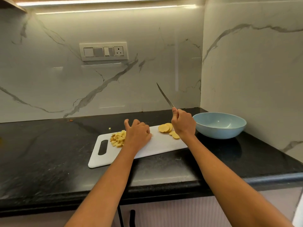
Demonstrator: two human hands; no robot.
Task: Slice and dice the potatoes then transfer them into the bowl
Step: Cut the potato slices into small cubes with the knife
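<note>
A heap of pale yellow diced potato pieces [118, 138] lies on the white plastic cutting board [157, 145], touching the left hand [137, 134] on its outer side. That hand rests on the board, fingers loosely spread, holding nothing that can be seen. Round potato slices [167, 129] lie just beside the right hand [183, 122], between the two hands. The right hand grips a steel-bladed knife [164, 95], blade raised and pointing up and away. Beyond it sits a light blue round bowl [219, 125] on the black stone countertop [49, 153].
</note>
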